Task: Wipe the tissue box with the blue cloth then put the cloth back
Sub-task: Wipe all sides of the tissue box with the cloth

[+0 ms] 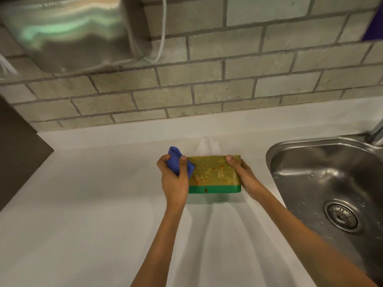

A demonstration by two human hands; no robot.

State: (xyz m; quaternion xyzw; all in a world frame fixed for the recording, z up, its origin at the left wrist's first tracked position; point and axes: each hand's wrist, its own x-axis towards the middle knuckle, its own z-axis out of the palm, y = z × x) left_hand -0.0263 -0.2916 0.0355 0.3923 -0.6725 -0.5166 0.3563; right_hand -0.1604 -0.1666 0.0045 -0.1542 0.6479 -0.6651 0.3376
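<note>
On the smooth pale counter, the left hand clenches a bunched blue cloth against the left end of the glossy yellow-green tissue box. The right hand grips its right end, beside the steel sink.

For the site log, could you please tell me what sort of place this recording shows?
Most likely a kitchen counter: a stainless steel sink with a round drain strainer is set into a pale worktop, a metal tap stands at its back corner, and a grey brick-tile wall runs behind.
</note>
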